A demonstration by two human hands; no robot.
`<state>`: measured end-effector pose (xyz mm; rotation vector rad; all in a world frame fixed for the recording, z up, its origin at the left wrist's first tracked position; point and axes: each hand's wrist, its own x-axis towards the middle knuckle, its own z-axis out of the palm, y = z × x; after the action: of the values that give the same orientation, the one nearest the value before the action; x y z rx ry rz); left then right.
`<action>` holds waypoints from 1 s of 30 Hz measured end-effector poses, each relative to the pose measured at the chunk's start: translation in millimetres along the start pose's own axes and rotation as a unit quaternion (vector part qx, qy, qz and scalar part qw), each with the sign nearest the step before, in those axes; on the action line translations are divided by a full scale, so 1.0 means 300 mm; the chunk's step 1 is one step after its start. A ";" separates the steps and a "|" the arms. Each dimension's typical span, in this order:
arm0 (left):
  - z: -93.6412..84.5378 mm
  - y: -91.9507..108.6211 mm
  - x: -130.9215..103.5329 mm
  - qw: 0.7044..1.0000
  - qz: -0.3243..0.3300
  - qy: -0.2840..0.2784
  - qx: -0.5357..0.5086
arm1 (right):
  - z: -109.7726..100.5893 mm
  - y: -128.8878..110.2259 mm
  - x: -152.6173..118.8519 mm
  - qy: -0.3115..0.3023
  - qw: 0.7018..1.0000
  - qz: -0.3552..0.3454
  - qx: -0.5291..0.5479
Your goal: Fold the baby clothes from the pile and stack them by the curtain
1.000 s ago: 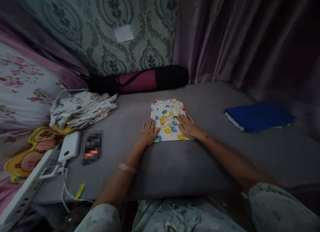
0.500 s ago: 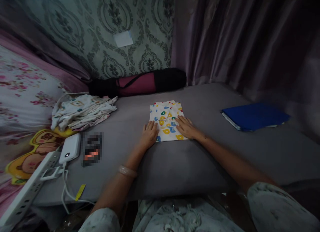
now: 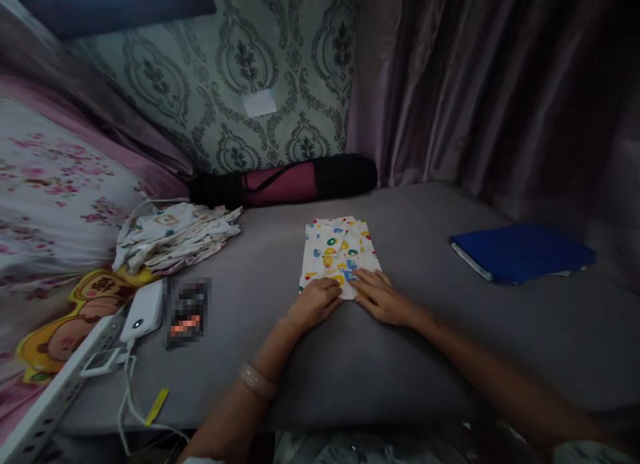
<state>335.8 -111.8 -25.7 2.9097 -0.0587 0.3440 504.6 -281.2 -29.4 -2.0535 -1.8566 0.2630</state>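
Observation:
A small white garment [image 3: 327,247] with colourful printed figures lies folded on the grey surface [image 3: 280,251], in the middle of the head view. My left hand [image 3: 316,301] rests at its near left edge, fingers together and pointing right across the cloth; whether it pinches the fabric is hidden. On the near right part lies my right hand [image 3: 383,296], palm down with its fingers spread over the cloth. The two hands are close together but apart, covering most of the near edge.
Crumpled clothes [image 3: 180,234] lie at the left, a blue folded cloth [image 3: 523,251] at the right. A black and maroon bag [image 3: 285,184] lies along the wall. Near left are a power bank [image 3: 144,311], a power strip [image 3: 75,377], cables and a blurred item [image 3: 187,312].
Both hands have moved from the garment's sides to its near edge, closer together. My left hand has turned inward. The view has tilted up slightly.

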 end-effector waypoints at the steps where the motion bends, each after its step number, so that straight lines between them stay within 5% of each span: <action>1: -0.005 0.009 0.002 1.000 0.001 -0.005 0.016 | -0.004 -0.009 -0.004 -0.003 1.000 -0.008 0.003; 5: -0.008 0.034 0.011 0.998 -0.004 -0.022 0.055 | -0.001 -0.007 -0.008 0.014 1.000 -0.028 0.005; 10: -0.012 0.031 0.012 0.997 -0.040 -0.030 0.061 | 0.031 0.094 -0.009 0.094 0.994 -0.059 0.016; 17: -0.039 -0.068 -0.073 0.998 -0.047 -0.028 0.020 | 0.015 0.226 -0.029 0.082 0.993 -0.043 0.076; 23: -0.057 -0.150 -0.118 0.986 -0.130 0.015 -0.103 | -0.021 0.221 -0.029 0.054 0.993 -0.004 0.110; 30: -0.158 -0.094 -0.154 0.980 -0.109 0.008 -0.165 | -0.127 0.156 -0.083 0.037 0.994 0.008 0.103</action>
<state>282.0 -73.6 2.7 2.5531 0.1876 0.2871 558.8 -314.4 -15.0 -1.9134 -1.6940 0.3627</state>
